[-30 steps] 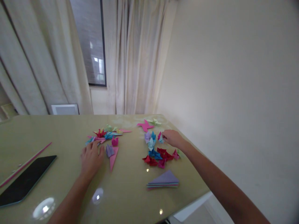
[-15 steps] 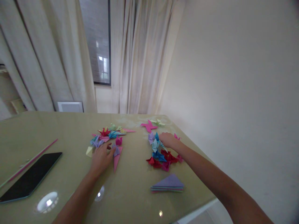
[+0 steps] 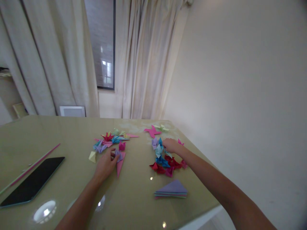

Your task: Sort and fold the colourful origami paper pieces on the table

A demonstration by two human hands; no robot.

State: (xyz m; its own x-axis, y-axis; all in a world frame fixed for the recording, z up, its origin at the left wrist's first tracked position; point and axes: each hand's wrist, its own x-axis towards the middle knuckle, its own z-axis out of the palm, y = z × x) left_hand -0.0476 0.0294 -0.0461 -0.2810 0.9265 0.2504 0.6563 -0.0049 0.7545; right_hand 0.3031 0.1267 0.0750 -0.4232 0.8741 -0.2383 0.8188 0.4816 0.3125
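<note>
My left hand (image 3: 107, 162) pinches a small purple origami piece (image 3: 118, 155), which rests over a long pink folded paper cone (image 3: 120, 166). Just beyond, a magenta origami piece (image 3: 122, 146) sits near the fingertips. My right hand (image 3: 170, 145) is curled over the far side of a ring of folded paper pieces, its fingers mostly hidden from view. Close beside it are a light blue origami piece (image 3: 159, 150) and a purple one (image 3: 154, 143). Blue (image 3: 163, 161) and red origami (image 3: 174, 163) make up the near part of that ring.
A pile of mixed origami (image 3: 107, 137) lies past my left hand. A pink pinwheel shape (image 3: 153, 131) is farther back. Folded triangular papers (image 3: 171, 189) are stacked in front. A black tablet (image 3: 33, 182) and thin pink and green sticks (image 3: 35, 163) lie left. The wall flanks the table's right side.
My left fingers have closed in on the purple origami piece, which has turned slightly. My right hand stays curled at about the same spot. The view has shifted a little.
</note>
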